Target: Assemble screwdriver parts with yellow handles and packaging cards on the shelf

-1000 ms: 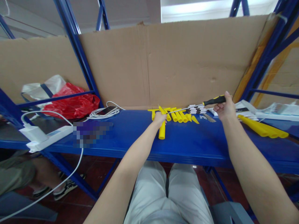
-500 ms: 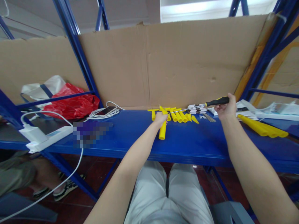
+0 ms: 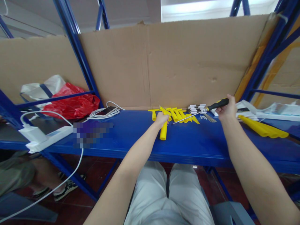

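My left hand [image 3: 162,118] is closed around a yellow T-shaped plastic handle [image 3: 163,133], its round end pointing down toward the shelf's front edge. My fingers cover the handle's middle. A long screwdriver [image 3: 192,115] with a black and yellow grip is pinched at its butt end in my right hand [image 3: 227,107]. Its thin shaft slants down to the left, and the tip stops a little right of the yellow handle, apart from it. Several more yellow T-shaped handles [image 3: 180,115] lie in a row behind and right of my left hand.
Small white and black packets [image 3: 197,108] and flat metal blades [image 3: 209,117] lie right of the row. Farther right are nested yellow pieces [image 3: 262,127]. Leftward are a coiled white cable [image 3: 99,116], a power strip [image 3: 49,139] and a red bag [image 3: 72,100]. Cardboard [image 3: 182,62] stands behind.
The screwdriver has tilted, its tip dropping from beside my left hand toward the shelf and away from the yellow handle. My left hand has barely moved.
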`<state>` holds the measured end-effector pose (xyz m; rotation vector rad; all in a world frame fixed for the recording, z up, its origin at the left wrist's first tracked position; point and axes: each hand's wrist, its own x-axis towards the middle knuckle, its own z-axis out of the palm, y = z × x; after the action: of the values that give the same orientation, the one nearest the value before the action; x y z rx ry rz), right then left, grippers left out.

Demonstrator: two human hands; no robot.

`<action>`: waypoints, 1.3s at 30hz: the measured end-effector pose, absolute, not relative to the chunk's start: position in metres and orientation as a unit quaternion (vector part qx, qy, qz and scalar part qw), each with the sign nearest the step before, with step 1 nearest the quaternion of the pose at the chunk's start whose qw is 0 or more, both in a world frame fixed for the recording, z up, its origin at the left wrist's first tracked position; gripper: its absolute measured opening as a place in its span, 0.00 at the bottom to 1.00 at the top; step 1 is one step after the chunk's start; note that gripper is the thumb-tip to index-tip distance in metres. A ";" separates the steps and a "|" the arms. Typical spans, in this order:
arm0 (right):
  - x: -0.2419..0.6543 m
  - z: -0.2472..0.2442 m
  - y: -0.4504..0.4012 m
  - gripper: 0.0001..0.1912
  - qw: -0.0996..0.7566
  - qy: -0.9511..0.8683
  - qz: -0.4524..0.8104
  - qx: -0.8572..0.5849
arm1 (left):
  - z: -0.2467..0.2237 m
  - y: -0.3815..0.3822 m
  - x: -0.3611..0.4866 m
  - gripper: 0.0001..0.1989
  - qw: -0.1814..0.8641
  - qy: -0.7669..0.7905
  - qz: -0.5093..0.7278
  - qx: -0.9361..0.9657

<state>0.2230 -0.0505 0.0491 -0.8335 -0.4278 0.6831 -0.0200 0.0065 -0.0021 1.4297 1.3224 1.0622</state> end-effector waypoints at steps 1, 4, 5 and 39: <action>0.222 0.049 -0.050 0.12 0.833 -0.203 0.322 -0.402 | -0.002 0.007 -0.020 0.09 0.445 0.534 0.428 0.577; 0.219 0.049 -0.050 0.12 0.825 -0.209 0.311 -0.424 | -0.004 0.008 -0.019 0.07 0.441 0.532 0.430 0.581; 0.217 0.049 -0.050 0.12 0.821 -0.214 0.308 -0.431 | -0.004 0.009 -0.019 0.07 0.439 0.531 0.431 0.583; 0.217 0.002 -0.026 0.24 0.255 -0.643 0.313 -0.651 | 0.002 0.001 -0.015 0.25 0.458 0.498 0.449 0.584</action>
<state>0.2169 -0.0265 0.0023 -1.7665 -1.7461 0.8496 -0.0152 0.0010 0.0015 1.4385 1.2283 1.1060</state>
